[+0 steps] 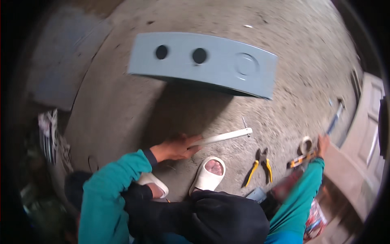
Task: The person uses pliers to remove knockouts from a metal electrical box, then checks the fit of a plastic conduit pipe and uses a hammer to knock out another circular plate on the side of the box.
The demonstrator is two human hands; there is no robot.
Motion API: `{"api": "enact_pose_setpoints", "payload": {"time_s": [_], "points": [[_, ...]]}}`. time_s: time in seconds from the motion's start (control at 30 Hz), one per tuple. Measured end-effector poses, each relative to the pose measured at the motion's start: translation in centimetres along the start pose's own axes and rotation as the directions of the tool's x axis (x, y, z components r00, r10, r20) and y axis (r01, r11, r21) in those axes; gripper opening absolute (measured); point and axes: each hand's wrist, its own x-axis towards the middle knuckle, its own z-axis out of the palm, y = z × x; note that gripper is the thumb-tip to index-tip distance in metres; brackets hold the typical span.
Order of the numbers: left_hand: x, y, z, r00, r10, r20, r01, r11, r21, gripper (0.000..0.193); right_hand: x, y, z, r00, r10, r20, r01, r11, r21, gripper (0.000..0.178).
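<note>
My left hand (176, 147) is closed round one end of a white bar (225, 136), which points right above the concrete. A thin screw or pin goes through the bar's far end. At the right, my right hand (323, 145) is closed at the lower end of a blue-handled tool that looks like a hammer (335, 120); its dark head points away from me. A roll of tape (305, 143) and a yellow-and-black tool (301, 160) lie just left of that hand. Yellow-handled pliers (260, 166) lie open on the floor between my hands.
A grey metal box (219, 67) with two round dark holes and a round ring mark stands ahead. My feet in white slippers (208, 175) are near the bar. A panelled wooden piece (367, 122) leans at right. Bundled strips (49, 136) lie at left.
</note>
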Motion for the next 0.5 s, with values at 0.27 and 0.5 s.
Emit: {"api": "enact_pose_setpoints", "payload": {"time_s": [0.27,0.5], "points": [[-3.7,1.9,-3.8,0.927,-0.355,0.121,0.351,0.935,0.057,0.034,2.3,-5.5,0.8,0.862,0.21,0.461,-0.225,0.974,-0.022,0.063],[-6.0,0.8,-3.9,0.925,-0.361,-0.114,0.361,0.932,-0.024,0.046,4.2,-5.5,1.2,0.871,0.271,0.41,-0.334,0.938,0.09,0.061]]}}
